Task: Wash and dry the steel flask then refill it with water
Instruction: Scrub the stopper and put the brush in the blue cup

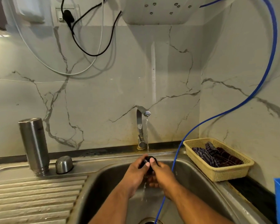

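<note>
Here, low in the centre of the frame, both forearms reach over the sink (103, 185). The left hand (136, 172) and right hand (163, 175) curl their fingers round a small dark stopper (149, 158) under the tap (140, 125) stream. The steel flask (34, 146) stands inverted at left, beside its cap (64, 164).

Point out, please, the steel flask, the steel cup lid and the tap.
steel flask (34, 143): head view, middle of its body.
steel cup lid (64, 164): head view, its domed side.
tap (139, 125): head view, the upright neck.
</note>
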Demonstrator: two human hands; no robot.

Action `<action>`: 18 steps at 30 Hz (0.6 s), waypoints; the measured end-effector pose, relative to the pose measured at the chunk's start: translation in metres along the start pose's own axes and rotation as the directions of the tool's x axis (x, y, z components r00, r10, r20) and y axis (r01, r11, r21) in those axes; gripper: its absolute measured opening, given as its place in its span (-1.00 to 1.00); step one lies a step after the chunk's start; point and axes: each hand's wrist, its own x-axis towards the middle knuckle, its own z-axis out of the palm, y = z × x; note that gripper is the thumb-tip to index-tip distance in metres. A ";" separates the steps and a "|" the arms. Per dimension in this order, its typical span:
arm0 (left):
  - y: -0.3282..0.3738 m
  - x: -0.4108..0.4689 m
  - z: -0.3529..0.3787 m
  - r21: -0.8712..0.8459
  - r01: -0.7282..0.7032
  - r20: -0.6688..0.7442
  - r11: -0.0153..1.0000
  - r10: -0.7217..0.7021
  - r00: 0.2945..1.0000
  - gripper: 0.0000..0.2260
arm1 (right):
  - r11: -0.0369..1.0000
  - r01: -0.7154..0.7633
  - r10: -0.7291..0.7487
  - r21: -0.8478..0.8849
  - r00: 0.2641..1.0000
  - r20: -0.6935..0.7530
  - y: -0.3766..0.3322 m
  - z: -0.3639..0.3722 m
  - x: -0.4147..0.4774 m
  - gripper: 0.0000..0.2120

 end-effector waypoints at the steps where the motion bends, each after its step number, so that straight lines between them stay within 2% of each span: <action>1: -0.002 0.001 -0.001 0.040 -0.031 -0.002 0.999 0.031 1.000 -0.73 | 0.998 0.019 -0.020 -0.062 1.000 -0.012 0.001 -0.002 0.000 -0.75; 4: -0.006 0.001 -0.006 0.092 -0.065 0.018 0.994 0.064 0.998 -0.76 | 0.973 0.101 -0.113 -0.208 0.992 -0.049 0.005 -0.004 0.001 -0.70; 9: -0.012 0.006 -0.003 0.064 -0.008 0.032 0.998 0.006 0.999 -0.78 | 0.943 0.226 -0.254 -0.245 0.963 -0.091 0.002 -0.008 0.001 -0.62; 11: -0.013 0.008 -0.002 0.102 -0.009 0.019 0.995 0.008 1.000 -0.81 | 0.920 0.278 -0.308 -0.275 0.949 -0.070 -0.002 -0.010 -0.001 -0.60; 14: -0.015 0.011 -0.007 0.214 -0.034 -0.011 0.976 0.037 0.999 -0.89 | 0.861 0.354 -0.381 -0.365 0.925 -0.002 -0.004 -0.007 -0.001 -0.57; 18: -0.013 0.009 -0.012 0.221 -0.039 -0.115 0.974 0.066 0.991 -0.89 | 0.806 0.411 -0.451 -0.426 0.892 0.009 -0.006 -0.001 -0.001 -0.58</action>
